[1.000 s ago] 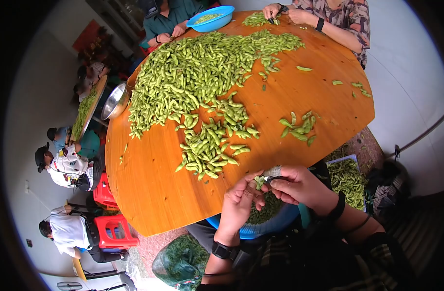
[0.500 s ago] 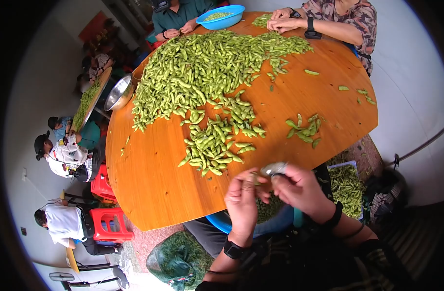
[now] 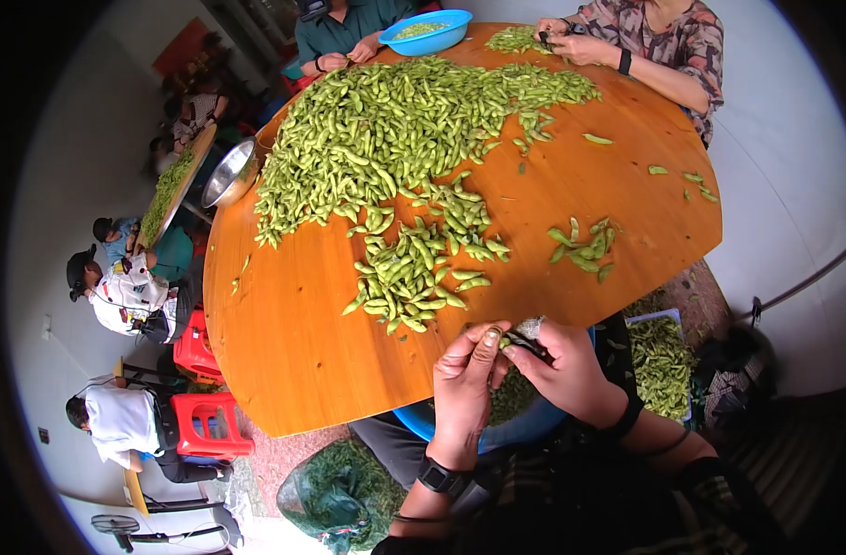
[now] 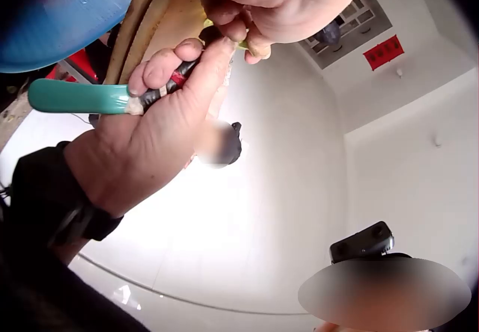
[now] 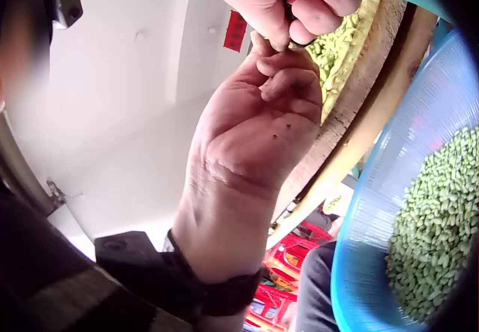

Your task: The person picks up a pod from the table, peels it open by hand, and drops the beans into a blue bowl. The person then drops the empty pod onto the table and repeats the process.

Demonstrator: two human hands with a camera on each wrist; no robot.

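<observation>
Your hands had just met around a green pod (image 3: 505,342).
A gap parted them half a second earlier; closing it likely brought the tool (image 4: 82,96) to bear. Your left hand (image 3: 464,365) pinched the pod near the table (image 3: 293,379) edge; your right hand (image 3: 571,370) curled around the tool, its long axis running from green handle-end toward the pod. The pod, mostly covered, hid its own direction.

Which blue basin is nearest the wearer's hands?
The lower blue basin, under the left hand and right hand, below the table; the far blue basin stands on it.
</observation>
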